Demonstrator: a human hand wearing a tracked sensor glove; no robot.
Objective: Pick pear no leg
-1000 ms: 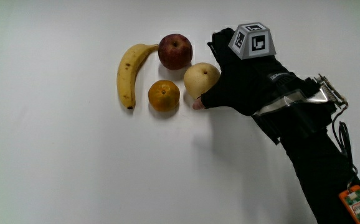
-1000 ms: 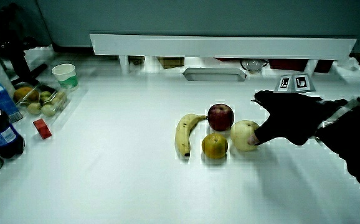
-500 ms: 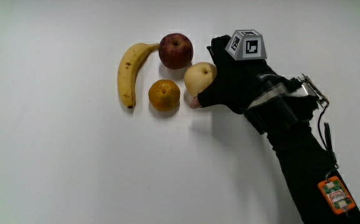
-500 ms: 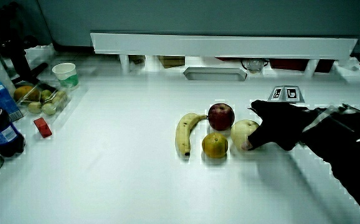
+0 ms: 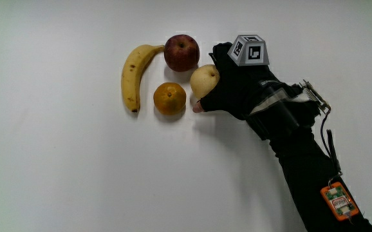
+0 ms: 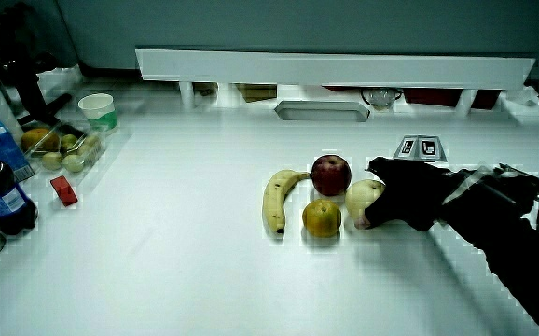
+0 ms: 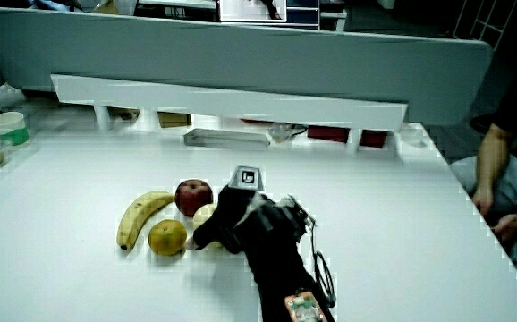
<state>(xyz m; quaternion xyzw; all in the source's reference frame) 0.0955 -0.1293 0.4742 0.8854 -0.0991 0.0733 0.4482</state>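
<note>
Pear [image 5: 204, 79] gripped by the hand [image 5: 237, 90] on the white bench [image 5: 57, 167].

Four fruits are grouped on the bench: a banana [image 5: 133, 76] is laid at the outer end of the group, an orange [image 5: 169, 99] and a red apple [image 5: 181, 52] are set beside it, the apple farther from the person than the orange, and the pear is found next, just beside both. The pear is seen resting on the bench, with the gloved fingers curled round its side and a fingertip [image 5: 199, 107] pressed at its base. The patterned cube [image 5: 250, 50] is carried on the back of the hand. In both side views the pear [image 6: 362, 195] [image 7: 205, 215] is partly covered by the hand [image 6: 405, 191] [image 7: 236, 219].
</note>
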